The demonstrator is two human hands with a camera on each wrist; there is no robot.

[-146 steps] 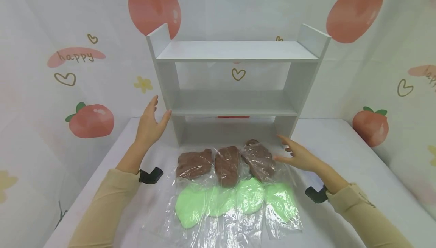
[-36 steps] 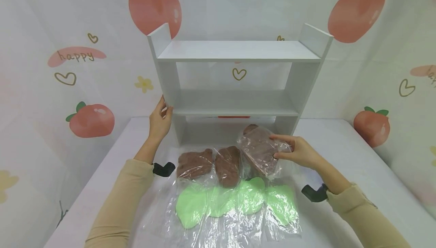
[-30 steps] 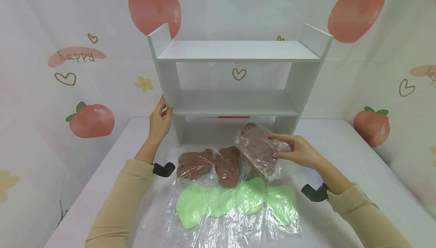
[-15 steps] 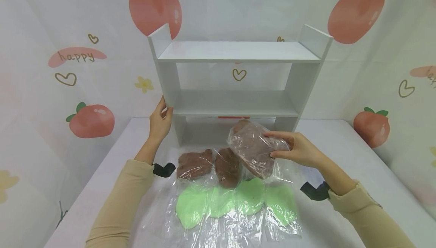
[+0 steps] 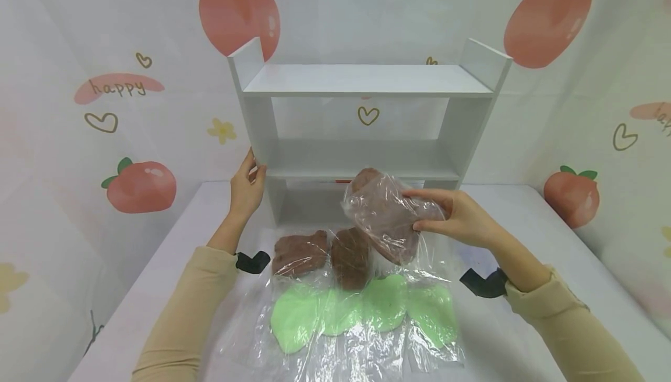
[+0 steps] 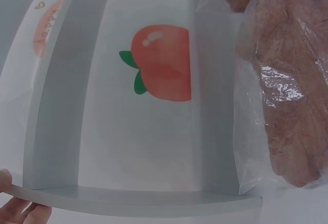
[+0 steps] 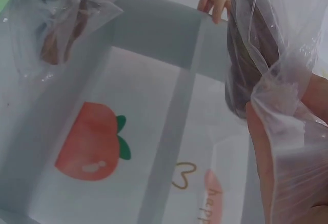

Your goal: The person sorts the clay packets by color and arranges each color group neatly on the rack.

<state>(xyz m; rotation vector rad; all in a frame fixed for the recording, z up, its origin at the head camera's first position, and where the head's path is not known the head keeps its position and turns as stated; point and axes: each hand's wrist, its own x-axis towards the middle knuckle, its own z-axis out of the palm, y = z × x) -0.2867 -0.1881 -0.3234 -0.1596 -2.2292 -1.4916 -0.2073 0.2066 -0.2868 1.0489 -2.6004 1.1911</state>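
With my right hand (image 5: 456, 218) I pinch the plastic of a bagged brown piece (image 5: 387, 216) at its side, the thumb below and the fingers above, with only a narrow gap between them. The piece is raised and tilted, its upper end leaning to the left, in front of the lower part of a white shelf (image 5: 367, 82). From the head view, this upper end overlaps the front edge of the middle board; whether it touches there, I cannot tell.

My left hand (image 5: 246, 193) grips the left side panel of the same shelf, near the height of the middle board, the thumb on one face and the fingers on the other.

Below the raised piece, on the white table (image 5: 524, 210), two more brown pieces (image 5: 300, 254) lie side by side in clear plastic. Nearer to me there is a row of four light green pieces (image 5: 385, 303), also in clear bags. Behind the shelf hangs a white backdrop (image 5: 362, 15) with printed red fruits and hearts.
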